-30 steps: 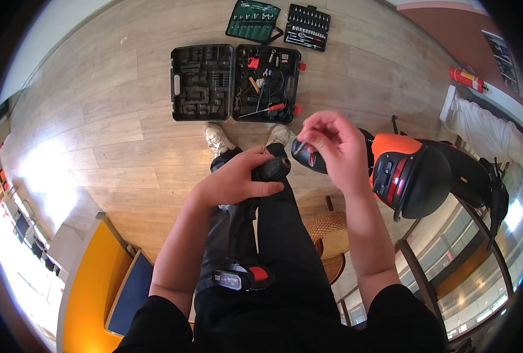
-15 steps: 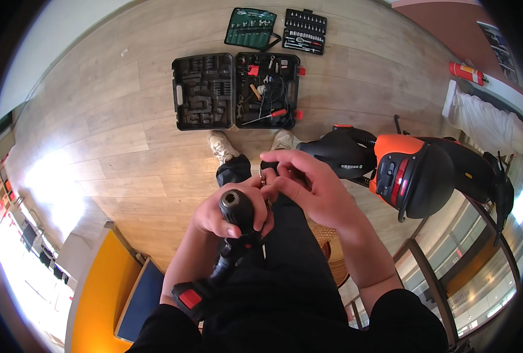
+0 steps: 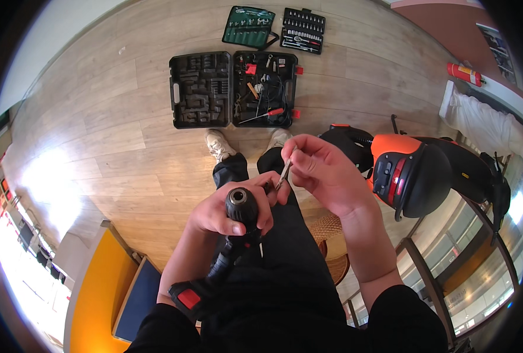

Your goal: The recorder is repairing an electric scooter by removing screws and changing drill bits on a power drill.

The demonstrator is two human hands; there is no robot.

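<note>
My left hand (image 3: 213, 213) is closed around a black cordless drill (image 3: 242, 213). Its chuck points up with no bit in it, and the red-marked battery end hangs near my left forearm. Between the thumb and forefinger of my right hand (image 3: 325, 176) is a slim silver driver bit (image 3: 285, 172). The lower end of that bit comes close to the left fingertips; whether they touch it I cannot tell. Something small and dark, too small to name, shows between those left fingers.
A spread-out black tool case (image 3: 201, 122) with loose tools lies before my feet. Beyond it are a green wrench roll (image 3: 248, 36) and a socket set (image 3: 302, 32). An orange-and-black scooter (image 3: 399, 144) stands at right, a wicker stool (image 3: 326, 226) beside my leg, a fire extinguisher (image 3: 465, 73) by the wall.
My right hand has moved right and slightly up, away from the left fingers, and the silver bit now shows in its pinch. The left hand still holds the drill, nearly unmoved.
</note>
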